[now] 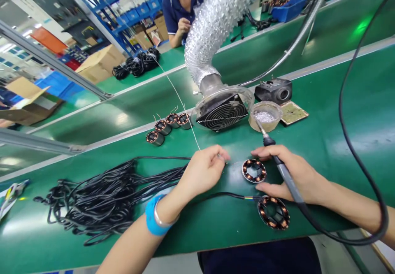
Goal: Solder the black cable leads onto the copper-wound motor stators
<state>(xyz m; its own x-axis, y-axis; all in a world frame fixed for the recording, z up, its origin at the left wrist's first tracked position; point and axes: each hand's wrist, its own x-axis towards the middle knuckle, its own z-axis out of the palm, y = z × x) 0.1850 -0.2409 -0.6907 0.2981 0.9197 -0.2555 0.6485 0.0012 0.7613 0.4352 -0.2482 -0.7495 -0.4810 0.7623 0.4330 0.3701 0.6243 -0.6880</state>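
My right hand (296,175) holds a soldering iron (285,174) across it, the tip pointing toward a round tub with silvery bits (265,117). Its thumb and fingers reach around a copper-wound motor stator (254,170) on the bench; whether they touch it I cannot tell. Left of the stator, my left hand (207,168) has its fingers pinched together, slightly blurred; what is between them is hidden. A thin pale wire (180,101) comes down behind that hand. Nearer me lies another stator (273,212) joined to a black cable (226,194).
A heap of black cables (95,200) covers the left of the green bench. Several stators (163,127) stand behind. A fan (224,115) on a silver duct (212,27) hangs ahead. The iron's cord (342,117) loops at right. A person (182,15) sits opposite.
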